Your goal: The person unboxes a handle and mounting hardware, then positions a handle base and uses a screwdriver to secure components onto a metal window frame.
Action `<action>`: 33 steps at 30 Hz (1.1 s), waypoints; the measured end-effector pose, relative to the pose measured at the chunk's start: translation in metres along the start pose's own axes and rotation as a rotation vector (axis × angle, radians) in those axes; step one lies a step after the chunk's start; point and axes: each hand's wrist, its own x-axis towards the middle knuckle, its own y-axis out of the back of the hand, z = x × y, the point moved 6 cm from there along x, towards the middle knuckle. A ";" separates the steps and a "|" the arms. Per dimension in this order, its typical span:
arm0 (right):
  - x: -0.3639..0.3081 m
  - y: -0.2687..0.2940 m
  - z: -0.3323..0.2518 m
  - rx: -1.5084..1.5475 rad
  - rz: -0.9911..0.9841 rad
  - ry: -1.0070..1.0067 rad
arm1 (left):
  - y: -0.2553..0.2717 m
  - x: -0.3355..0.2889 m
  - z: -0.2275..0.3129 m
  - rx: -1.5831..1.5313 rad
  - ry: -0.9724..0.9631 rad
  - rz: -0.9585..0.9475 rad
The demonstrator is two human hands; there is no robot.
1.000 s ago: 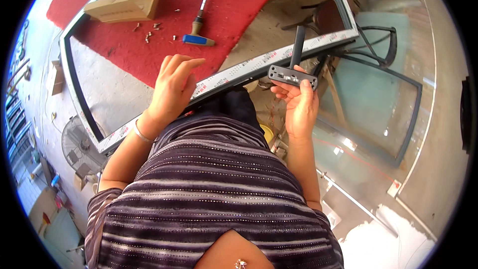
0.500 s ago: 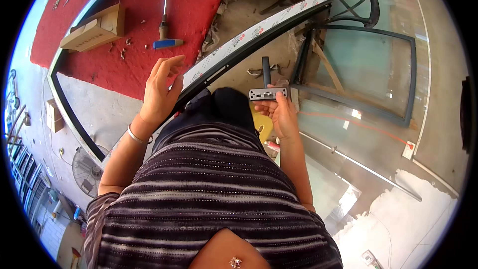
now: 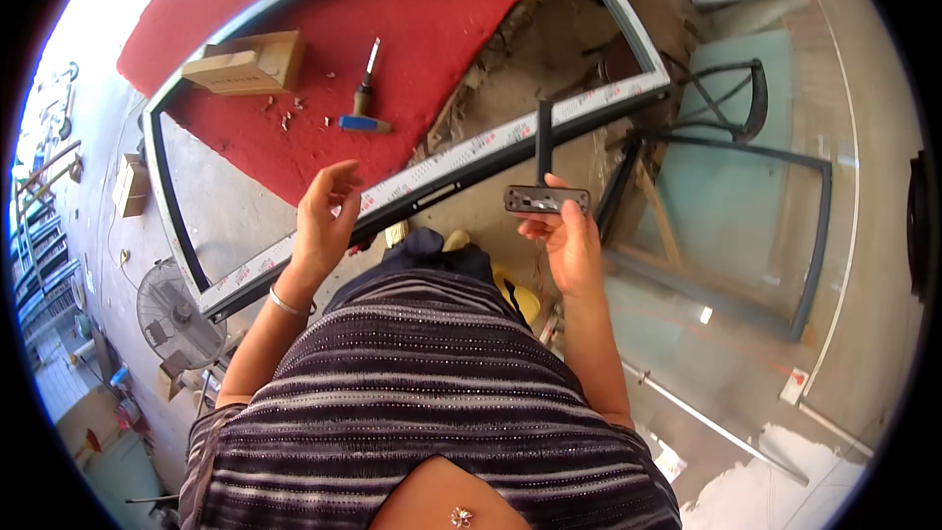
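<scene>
The person's right hand (image 3: 571,253) closes in a pinch on a dark door or window handle (image 3: 535,198); the thumb presses on the right part of its mounting plate, and the fingers lie beneath; the plate runs crosswise, mostly left of the thumb, showing its metal mechanism and screw holes, while the lever points away from the body, overlapping the frame's near rail in this view.

The left hand (image 3: 327,219) hangs at the near side of a large frame (image 3: 471,151), its fingers loosely bent and the thumb apart from them; whether it touches the rail I cannot tell; a pale bracelet (image 3: 287,303) circles its wrist.

The frame's light face carries film with repeated small black and red printing, too small to make out; its inner and near edges are black.

Beyond the near rail, seen inside the frame, a red carpet (image 3: 417,69) bears a T-handled screwdriver (image 3: 364,103), blue at the grip; left of it lie small metal pieces (image 3: 287,122) and a cardboard box (image 3: 278,61) with a blurred line of print.

Farther out, a fan (image 3: 180,314) stands at left; at right lies a grey frame (image 3: 820,236) over pale glass (image 3: 731,147).
</scene>
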 end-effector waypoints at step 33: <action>0.300 -0.128 0.140 0.106 -0.212 -0.363 | 0.100 -0.006 -0.050 -0.023 0.082 0.261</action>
